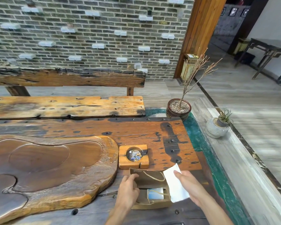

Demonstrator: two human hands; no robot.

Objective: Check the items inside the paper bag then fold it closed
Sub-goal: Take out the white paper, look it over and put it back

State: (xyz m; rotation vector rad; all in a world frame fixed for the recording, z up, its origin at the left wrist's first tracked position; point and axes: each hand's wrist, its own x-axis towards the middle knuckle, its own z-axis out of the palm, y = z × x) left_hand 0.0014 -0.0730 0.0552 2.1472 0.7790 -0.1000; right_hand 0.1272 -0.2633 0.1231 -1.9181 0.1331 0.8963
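Note:
A brown paper bag (148, 181) with rope handles stands open on the wooden table (136, 130) at the near edge. Inside it lies a white and blue item (155, 194). My left hand (128, 190) grips the bag's left rim, fingers curled over the edge. My right hand (189, 185) holds a white sheet of paper (175, 184) at the bag's right side, thumb on top. The sheet hides part of the bag's right wall.
A square wooden ashtray (134, 157) with foil in its bowl sits just behind the bag. A large carved wooden tea tray (47, 168) fills the left. A potted bare branch (178, 109) stands at the table's far right corner. A bench (66, 104) lies beyond.

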